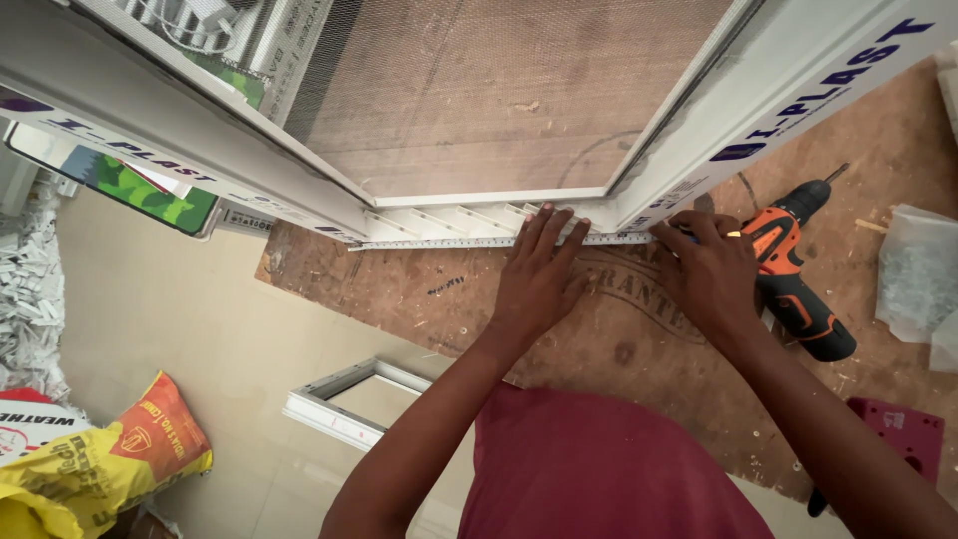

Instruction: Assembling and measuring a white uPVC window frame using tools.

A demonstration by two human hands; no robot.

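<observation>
We lean over a brown board desk point(479, 309). On it lies a big white window frame point(249, 150) with mesh screen point(499, 90), filling the view from 10 to 2 o'clock. Along the frame's near edge, at centre, runs a metal ruler point(439, 242). Our left hand point(534, 284) lies flat with fingers spread, pressing the ruler against the frame, gripping nothing. Our right hand point(709, 274), at 3 o'clock, is curled at the ruler's end; what it pinches we cannot tell. Just beside it lies an orange drill point(793, 279).
</observation>
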